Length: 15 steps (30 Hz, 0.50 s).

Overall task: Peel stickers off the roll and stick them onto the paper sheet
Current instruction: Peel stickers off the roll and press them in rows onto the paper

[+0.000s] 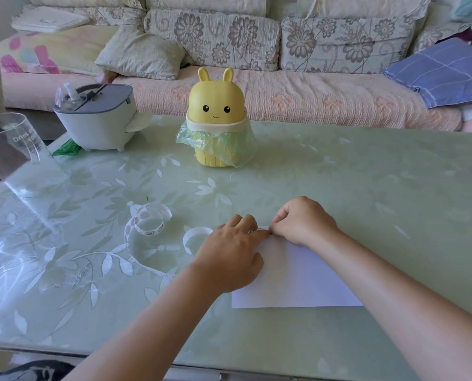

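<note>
A white paper sheet lies flat on the table in front of me. My left hand rests palm down on its left part, fingers spread toward the sheet's far edge. My right hand has its fingers pinched together at that far edge, touching my left fingertips, with a small printed sticker barely visible between them. The sticker roll, a loose translucent curl of backing strip with printed stickers, lies to the left of my hands, and its tail curls toward the sheet.
A yellow rabbit-shaped bin with a green bag stands at the table's middle back. A grey lidded container sits at the back left, a clear glass cup at the far left. A sofa with cushions runs behind the glass-topped table.
</note>
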### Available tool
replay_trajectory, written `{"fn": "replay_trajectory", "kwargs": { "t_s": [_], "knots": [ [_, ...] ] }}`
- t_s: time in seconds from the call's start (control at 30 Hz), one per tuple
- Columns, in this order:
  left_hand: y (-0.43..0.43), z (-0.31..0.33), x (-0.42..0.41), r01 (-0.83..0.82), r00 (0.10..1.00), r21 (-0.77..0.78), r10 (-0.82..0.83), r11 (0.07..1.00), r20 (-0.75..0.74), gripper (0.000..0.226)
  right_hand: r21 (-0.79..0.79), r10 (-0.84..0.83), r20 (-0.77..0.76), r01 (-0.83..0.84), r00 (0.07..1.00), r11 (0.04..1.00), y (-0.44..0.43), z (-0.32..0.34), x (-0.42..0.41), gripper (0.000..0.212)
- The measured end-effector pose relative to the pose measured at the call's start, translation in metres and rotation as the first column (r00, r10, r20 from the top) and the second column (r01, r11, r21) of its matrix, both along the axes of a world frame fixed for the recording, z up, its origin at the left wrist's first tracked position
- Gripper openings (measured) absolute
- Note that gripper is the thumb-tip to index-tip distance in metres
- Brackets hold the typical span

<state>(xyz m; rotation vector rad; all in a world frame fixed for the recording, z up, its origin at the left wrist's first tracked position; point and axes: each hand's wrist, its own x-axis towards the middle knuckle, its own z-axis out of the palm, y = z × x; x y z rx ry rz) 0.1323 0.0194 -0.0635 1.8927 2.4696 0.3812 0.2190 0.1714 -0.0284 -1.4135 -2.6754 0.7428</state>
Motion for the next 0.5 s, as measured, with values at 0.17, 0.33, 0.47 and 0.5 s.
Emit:
{"fn": "replay_trajectory", "kwargs": {
  "t_s": [0.17,0.33,0.47,0.5],
  "knots": [
    [0.002,0.0,0.001,0.005,0.999,0.005,-0.005,1.0,-0.033,0.052,0.099,0.027,-0.024,-0.024,0.999,0.995,-0.001,-0.007,0.013,0.041],
    [0.002,-0.003,0.002,-0.007,0.998,0.025,0.008,1.0,-0.059,0.055,0.307,0.332,-0.083,-0.293,0.94,0.905,-0.002,-0.023,0.031,0.028],
    [0.002,-0.006,0.003,-0.01,0.995,0.028,0.013,1.0,-0.097,0.058,0.46,0.485,-0.008,-0.428,0.874,0.778,-0.004,-0.036,0.041,0.029],
    [0.002,-0.007,0.004,-0.013,0.995,0.03,0.015,0.999,-0.1,0.058,0.502,0.493,0.02,-0.435,0.87,0.747,-0.005,-0.039,0.044,0.032]
  ]
}}
